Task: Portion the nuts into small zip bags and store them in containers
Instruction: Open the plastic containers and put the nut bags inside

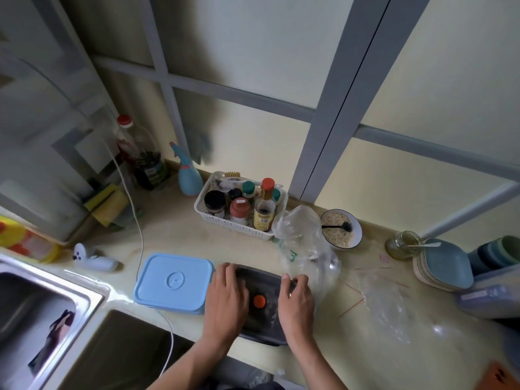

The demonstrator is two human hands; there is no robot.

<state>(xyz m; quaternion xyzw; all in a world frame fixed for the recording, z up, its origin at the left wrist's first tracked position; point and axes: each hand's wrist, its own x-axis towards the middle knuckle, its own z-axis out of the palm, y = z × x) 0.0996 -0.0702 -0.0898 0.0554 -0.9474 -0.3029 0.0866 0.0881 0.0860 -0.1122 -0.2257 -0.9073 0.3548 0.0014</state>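
A dark grey container [263, 285] with an orange knob [259, 301] on its lid stands at the counter's front edge. My left hand [226, 299] lies flat on the left side of the lid, fingers straight. My right hand [295, 298] rests on the lid's right side with its fingers curled over the far right edge. A light blue lidded container [174, 282] sits just left of it. A crumpled clear plastic bag [306, 243] stands behind the grey container. Several clear zip bags [382, 299] lie flat to the right. A bowl [341, 229] of pale chopped nuts holds a black spoon.
A white basket [239, 209] of spice bottles stands at the back. A steel sink [42, 319] fills the left. A white cable [140, 235] runs across the counter. A glass jar [402, 244], stacked plates [441, 263] and tubs [495, 277] crowd the right.
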